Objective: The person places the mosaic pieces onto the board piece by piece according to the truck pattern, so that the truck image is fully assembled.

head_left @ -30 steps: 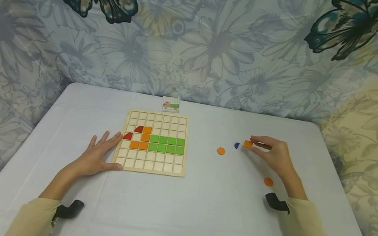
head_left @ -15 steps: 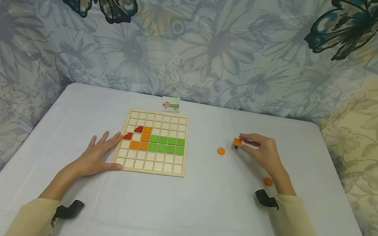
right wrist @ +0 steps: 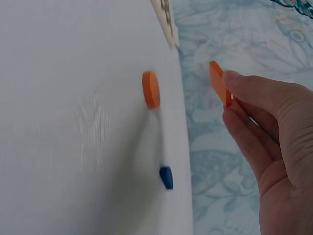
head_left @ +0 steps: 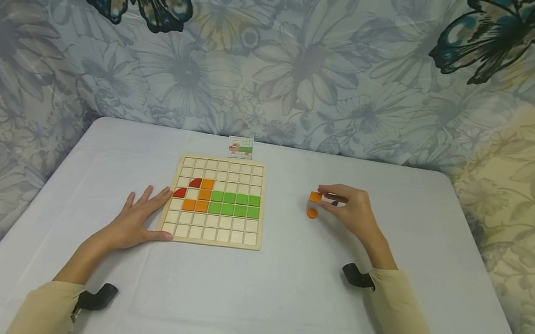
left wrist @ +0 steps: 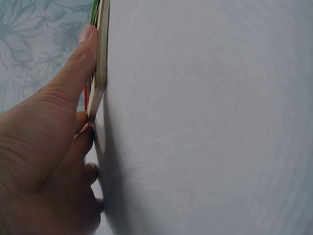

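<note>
My right hand (head_left: 350, 209) pinches an orange square tile (head_left: 315, 197) between thumb and fingers, lifted above the table; the right wrist view shows the same orange square tile (right wrist: 219, 83) edge-on. Below it lies an orange round tile (head_left: 312, 213). A small blue tile (right wrist: 167, 177) is on the cloth, partly hidden behind the fingers in the head view. My left hand (head_left: 134, 223) is spread with straight fingers at the left edge of the wooden grid board (head_left: 210, 236), its thumb on the near left corner. Green, orange and red tiles fill some of the board's cells.
A small printed card (head_left: 240, 147) with a coloured grid picture lies behind the board. The white-covered table (head_left: 251, 308) ends at a flowered fabric backdrop (head_left: 303, 72). Black wrist straps with cameras (head_left: 358, 276) sit at both sleeves.
My right hand has moved left with the orange square tile, passing over the blue tile to above the orange round one. A second orange round tile is now hidden by the arm. My left hand stays put.
</note>
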The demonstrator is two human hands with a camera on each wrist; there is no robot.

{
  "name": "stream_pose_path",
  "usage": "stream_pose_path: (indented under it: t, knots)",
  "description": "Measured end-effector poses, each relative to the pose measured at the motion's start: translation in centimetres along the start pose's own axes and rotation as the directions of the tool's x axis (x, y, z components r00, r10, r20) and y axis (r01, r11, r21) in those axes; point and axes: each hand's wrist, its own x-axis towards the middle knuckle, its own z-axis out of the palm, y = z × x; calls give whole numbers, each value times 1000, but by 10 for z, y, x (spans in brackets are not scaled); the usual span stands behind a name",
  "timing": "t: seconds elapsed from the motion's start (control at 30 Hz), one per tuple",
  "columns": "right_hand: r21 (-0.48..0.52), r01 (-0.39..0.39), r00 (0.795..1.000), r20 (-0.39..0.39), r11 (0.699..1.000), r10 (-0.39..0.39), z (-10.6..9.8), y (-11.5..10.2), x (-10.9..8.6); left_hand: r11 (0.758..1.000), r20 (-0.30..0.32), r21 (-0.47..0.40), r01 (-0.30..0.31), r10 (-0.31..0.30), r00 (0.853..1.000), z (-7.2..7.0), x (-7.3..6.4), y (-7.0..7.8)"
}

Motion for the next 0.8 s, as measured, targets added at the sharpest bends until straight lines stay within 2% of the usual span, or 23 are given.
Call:
stream_pose_path:
  t: [0.33,0.8]
  knots:
    - [67,5,999,52,998,-9,27,-13,13,1000,0,-2,1,-1,1000,1,-1,-1]
    - [100,17,991,129,995,-30,61,-23,25,1000,2,-8,5,-5,1000,0,-1,1]
